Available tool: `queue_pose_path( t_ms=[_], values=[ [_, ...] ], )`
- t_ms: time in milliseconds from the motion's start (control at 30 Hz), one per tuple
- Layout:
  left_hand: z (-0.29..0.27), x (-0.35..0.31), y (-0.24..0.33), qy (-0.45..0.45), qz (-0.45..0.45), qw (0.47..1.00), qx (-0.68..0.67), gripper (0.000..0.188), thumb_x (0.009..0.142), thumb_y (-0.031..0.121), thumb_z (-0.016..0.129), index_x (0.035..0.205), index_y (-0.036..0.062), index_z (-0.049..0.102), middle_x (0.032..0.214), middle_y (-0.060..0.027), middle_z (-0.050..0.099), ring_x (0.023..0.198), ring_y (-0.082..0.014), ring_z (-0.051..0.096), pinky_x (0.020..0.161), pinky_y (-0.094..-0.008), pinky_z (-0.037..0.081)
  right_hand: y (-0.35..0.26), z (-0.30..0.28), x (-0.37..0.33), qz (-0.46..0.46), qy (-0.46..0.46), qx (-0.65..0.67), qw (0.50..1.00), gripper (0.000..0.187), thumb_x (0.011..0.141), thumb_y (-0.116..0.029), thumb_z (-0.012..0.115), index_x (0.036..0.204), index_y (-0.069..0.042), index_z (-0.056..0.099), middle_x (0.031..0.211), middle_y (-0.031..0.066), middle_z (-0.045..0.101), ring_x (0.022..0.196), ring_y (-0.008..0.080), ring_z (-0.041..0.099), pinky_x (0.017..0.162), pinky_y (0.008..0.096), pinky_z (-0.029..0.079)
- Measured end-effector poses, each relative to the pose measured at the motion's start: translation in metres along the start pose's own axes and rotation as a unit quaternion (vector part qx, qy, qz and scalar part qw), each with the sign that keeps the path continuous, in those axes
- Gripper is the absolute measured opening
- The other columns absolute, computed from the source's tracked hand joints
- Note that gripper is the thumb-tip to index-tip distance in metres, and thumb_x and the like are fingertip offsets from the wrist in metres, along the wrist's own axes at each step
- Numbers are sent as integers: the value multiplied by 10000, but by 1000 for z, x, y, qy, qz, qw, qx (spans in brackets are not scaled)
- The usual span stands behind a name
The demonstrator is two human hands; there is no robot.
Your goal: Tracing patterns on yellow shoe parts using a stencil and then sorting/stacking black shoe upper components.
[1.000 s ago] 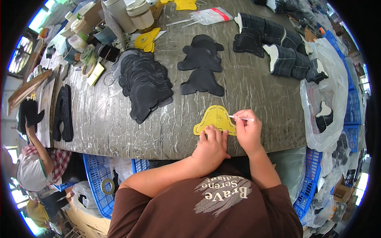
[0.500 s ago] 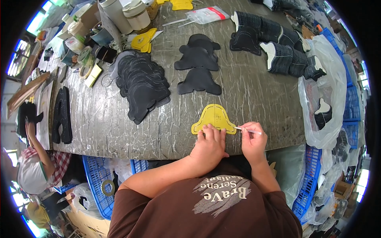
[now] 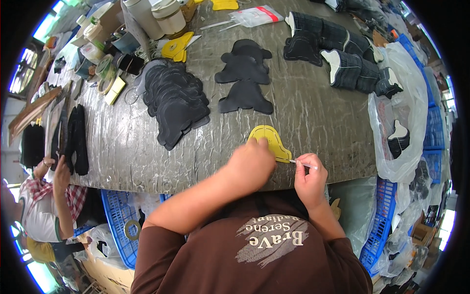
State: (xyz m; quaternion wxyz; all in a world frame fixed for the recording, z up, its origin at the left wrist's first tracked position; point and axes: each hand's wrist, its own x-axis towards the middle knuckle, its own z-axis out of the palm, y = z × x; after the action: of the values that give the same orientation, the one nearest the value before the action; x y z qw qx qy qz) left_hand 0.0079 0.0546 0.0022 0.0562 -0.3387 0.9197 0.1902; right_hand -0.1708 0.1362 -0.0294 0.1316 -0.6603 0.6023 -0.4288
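A yellow bell-shaped template (image 3: 278,148) with slots along its edge lies near the front of the table. Over its left part is my left hand (image 3: 252,164), bent and blurred, so its fingers are hard to make out. My right hand (image 3: 312,174) pinches a thin white marking pen (image 3: 297,162), whose tip meets the template's lower right corner. Beyond the template, a few black cut pieces (image 3: 245,97) of similar shape overlap in a column. A thicker fanned pile of black pieces (image 3: 178,108), with pale outlines, lies to their left.
Bundled black pieces (image 3: 350,71) lie at the back right beside a clear plastic bag (image 3: 404,166). Jars (image 3: 168,17), tape and a yellow notepad (image 3: 115,91) crowd the back left. A co-worker (image 3: 44,210) handles black strips at the far left. Blue baskets (image 3: 117,230) stand below the table edge.
My left hand has lifted from lying flat on the template and shifted up and left, its fingers now curled. The template has tilted slightly. At the left, the co-worker's hands have moved.
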Motion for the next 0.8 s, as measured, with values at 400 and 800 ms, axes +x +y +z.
queue_pose_path(
  t_ms=[400, 800],
  values=[
    [-15, 41, -64, -51, -28, 965, -255, 240, 662, 109, 744, 871, 3, 691, 803, -146, 696, 749, -269, 675, 674, -367, 522, -42, 27, 40, -15, -131, 140, 981, 101, 783, -13, 699, 815, -46, 609, 765, 123, 656, 709, 314, 636, 629, 376, 494],
    [-17, 42, -67, -57, -43, 955, -289, 233, 673, 101, 755, 873, -2, 695, 816, -143, 700, 748, -248, 674, 689, -343, 525, -43, 57, 42, -89, -132, 93, 983, 133, 766, -20, 696, 839, -57, 592, 743, 111, 641, 684, 310, 630, 600, 390, 481]
  ],
)
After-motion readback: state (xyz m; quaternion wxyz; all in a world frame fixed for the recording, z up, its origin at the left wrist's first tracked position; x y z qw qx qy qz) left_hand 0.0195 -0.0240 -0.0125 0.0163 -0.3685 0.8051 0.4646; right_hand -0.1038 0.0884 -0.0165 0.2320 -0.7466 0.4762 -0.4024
